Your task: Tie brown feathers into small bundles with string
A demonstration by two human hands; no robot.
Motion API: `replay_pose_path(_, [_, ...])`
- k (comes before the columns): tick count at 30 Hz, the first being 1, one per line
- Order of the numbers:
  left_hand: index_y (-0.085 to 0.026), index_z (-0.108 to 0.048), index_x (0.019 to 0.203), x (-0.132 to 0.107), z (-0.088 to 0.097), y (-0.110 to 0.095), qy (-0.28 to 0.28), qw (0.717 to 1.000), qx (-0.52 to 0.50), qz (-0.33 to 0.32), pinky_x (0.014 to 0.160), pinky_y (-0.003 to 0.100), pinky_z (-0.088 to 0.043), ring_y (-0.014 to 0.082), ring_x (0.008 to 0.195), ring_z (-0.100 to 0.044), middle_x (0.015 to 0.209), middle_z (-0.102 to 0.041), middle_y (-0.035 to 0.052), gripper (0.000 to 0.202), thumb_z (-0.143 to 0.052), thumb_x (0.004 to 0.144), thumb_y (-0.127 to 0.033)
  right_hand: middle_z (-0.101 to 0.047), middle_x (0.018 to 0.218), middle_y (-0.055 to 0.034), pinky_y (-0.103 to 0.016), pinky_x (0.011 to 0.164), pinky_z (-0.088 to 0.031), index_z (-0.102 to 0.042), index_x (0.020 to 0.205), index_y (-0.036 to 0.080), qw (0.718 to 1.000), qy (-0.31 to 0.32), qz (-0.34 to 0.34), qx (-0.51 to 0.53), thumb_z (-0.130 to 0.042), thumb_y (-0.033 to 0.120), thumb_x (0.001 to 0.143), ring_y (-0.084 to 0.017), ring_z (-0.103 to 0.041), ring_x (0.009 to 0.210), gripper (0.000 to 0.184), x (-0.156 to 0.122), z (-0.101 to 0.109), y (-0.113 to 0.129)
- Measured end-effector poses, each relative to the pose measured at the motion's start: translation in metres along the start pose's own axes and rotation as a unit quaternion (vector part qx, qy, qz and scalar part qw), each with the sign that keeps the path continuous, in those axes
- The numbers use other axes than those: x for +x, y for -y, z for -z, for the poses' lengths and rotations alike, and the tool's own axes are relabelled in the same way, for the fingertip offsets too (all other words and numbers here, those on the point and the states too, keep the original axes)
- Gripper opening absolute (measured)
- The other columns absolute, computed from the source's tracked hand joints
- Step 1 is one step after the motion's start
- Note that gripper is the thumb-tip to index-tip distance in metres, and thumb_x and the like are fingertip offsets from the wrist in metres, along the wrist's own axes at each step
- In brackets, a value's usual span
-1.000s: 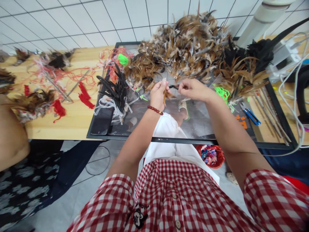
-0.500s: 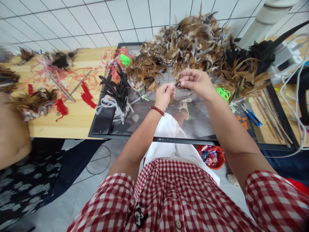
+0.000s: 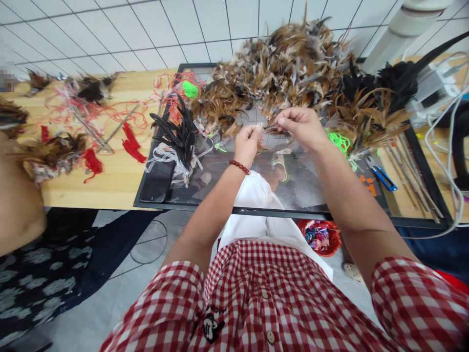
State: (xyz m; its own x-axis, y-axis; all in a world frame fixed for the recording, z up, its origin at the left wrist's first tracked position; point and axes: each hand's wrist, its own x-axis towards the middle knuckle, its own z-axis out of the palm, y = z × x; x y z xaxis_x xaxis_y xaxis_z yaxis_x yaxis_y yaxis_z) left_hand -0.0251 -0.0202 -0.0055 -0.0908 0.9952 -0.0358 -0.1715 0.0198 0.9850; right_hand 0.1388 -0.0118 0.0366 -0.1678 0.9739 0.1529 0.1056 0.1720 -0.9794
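Note:
My left hand (image 3: 249, 143) is closed in a pinch over the glass-topped tray, its fingertips at the quill end of a small brown feather (image 3: 271, 130). To its right, my right hand (image 3: 300, 128) is closed too, thumb and forefinger pinching the same feather at its other side. Just behind both hands rises a big heap of brown feathers (image 3: 289, 63). A bundle of black feathers (image 3: 179, 134) with white ties lies left of my left hand. Bright green cord (image 3: 339, 142) lies beside my right forearm.
Blue-handled snips (image 3: 383, 177) and thin sticks (image 3: 414, 171) lie at the right, near white cables. A phone (image 3: 157, 183) rests at the tray's left corner. Red yarn (image 3: 132, 144) lies on the wooden table (image 3: 98, 193). Another person's arm (image 3: 22, 195) is at far left.
My right hand has drawn slightly right, away from my left, and the gap between the fingertips is wider. My left hand has barely moved.

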Motion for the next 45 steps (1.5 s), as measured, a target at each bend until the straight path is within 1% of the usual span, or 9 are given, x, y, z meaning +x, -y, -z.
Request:
replay_pose_path(5, [-0.019,-0.068,0.074,0.003,0.005,-0.001,-0.009,0.999,0.021,-0.028,0.072,0.021,-0.052,0.0119,0.077,-0.066,0.073,-0.07,0.0005,0.025,-0.076,0.084,-0.041,-0.074,0.071,-0.0023,-0.031,0.068,-0.054,-0.076,0.075,0.019,0.979,0.197,0.022,-0.046,-0.087,0.039,0.072,-0.015,-0.065,0.068,0.023,-0.006,0.005,0.004])
replay_pose_path(7, [-0.019,-0.068,0.073,0.0,0.003,-0.003,0.009,1.0,0.02,-0.022,0.075,0.023,-0.053,0.013,0.08,-0.068,0.073,-0.071,0.0009,0.027,-0.076,0.085,-0.042,-0.075,0.075,-0.0024,-0.033,0.073,-0.056,-0.078,0.076,0.02,0.98,0.173,0.071,-0.074,-0.084,0.038,0.075,-0.017,-0.068,0.073,0.019,-0.005,0.002,-0.001])
replay_pose_path(12, [-0.018,-0.068,0.076,-0.008,-0.003,-0.008,0.058,0.998,-0.017,0.021,0.071,0.023,-0.055,0.011,0.069,-0.067,0.066,-0.069,-0.0002,0.029,-0.076,0.084,-0.045,-0.076,0.082,-0.0033,-0.037,0.083,-0.055,-0.078,0.077,0.023,0.971,-0.023,0.179,-0.159,-0.073,0.029,0.084,-0.02,-0.069,0.084,0.011,-0.001,-0.008,-0.013])
replay_pose_path(17, [-0.017,-0.066,0.073,-0.011,-0.004,-0.012,0.075,0.995,-0.044,0.038,0.061,0.02,-0.051,0.007,0.057,-0.06,0.062,-0.065,-0.0021,0.03,-0.077,0.084,-0.042,-0.074,0.083,-0.0027,-0.038,0.086,-0.055,-0.076,0.078,0.024,0.959,-0.04,0.207,-0.187,-0.071,0.026,0.085,-0.02,-0.068,0.086,0.009,-0.004,-0.011,-0.015])
replay_pose_path(22, [-0.017,-0.063,0.07,-0.012,-0.004,-0.017,0.086,0.993,-0.061,0.047,0.055,0.018,-0.046,0.0051,0.051,-0.054,0.054,-0.056,-0.005,0.031,-0.076,0.086,-0.04,-0.072,0.09,-0.0027,-0.036,0.08,-0.057,-0.075,0.092,0.024,0.974,-0.087,0.171,-0.119,-0.077,0.04,0.083,-0.018,-0.067,0.083,0.019,0.003,-0.012,-0.028])
replay_pose_path(26, [-0.017,-0.062,0.072,-0.014,-0.004,-0.019,0.102,0.99,-0.08,0.064,0.058,0.018,-0.048,0.0052,0.052,-0.055,0.055,-0.053,-0.0057,0.031,-0.073,0.089,-0.04,-0.071,0.087,-0.0011,-0.033,0.072,-0.059,-0.074,0.102,0.025,0.992,-0.047,0.113,-0.01,-0.08,0.059,0.078,-0.016,-0.067,0.077,0.041,0.006,-0.013,-0.031])
replay_pose_path(31, [-0.017,-0.061,0.072,-0.014,0.0,-0.017,0.146,0.982,-0.082,0.082,0.063,0.023,-0.052,0.0081,0.056,-0.06,0.058,-0.056,-0.0041,0.033,-0.073,0.088,-0.044,-0.066,0.065,0.0016,-0.031,0.059,-0.056,-0.073,0.087,0.022,0.994,0.062,0.054,0.065,-0.081,0.067,0.071,-0.014,-0.062,0.059,0.048,-0.003,-0.018,-0.014])
replay_pose_path(37, [-0.017,-0.069,0.08,-0.012,0.003,-0.008,0.231,0.969,-0.061,0.06,0.075,0.027,-0.056,0.0144,0.075,-0.07,0.073,-0.072,0.002,0.033,-0.079,0.081,-0.049,-0.059,0.056,0.0034,-0.026,0.052,-0.048,-0.067,0.07,0.021,0.999,0.017,0.03,0.03,-0.086,0.058,0.07,-0.011,-0.054,0.052,0.042,-0.003,-0.018,-0.012])
replay_pose_path(45, [-0.019,-0.068,0.073,0.002,0.01,-0.008,0.082,0.993,-0.081,-0.037,0.11,0.039,-0.049,0.0215,0.118,-0.068,0.1,-0.077,0.0026,0.026,-0.078,0.084,-0.04,-0.07,0.077,-0.0031,-0.032,0.071,-0.054,-0.073,0.081,0.02,0.989,-0.023,0.054,-0.137,-0.082,0.05,0.076,-0.017,-0.066,0.077,0.032,0.001,0.009,-0.005])
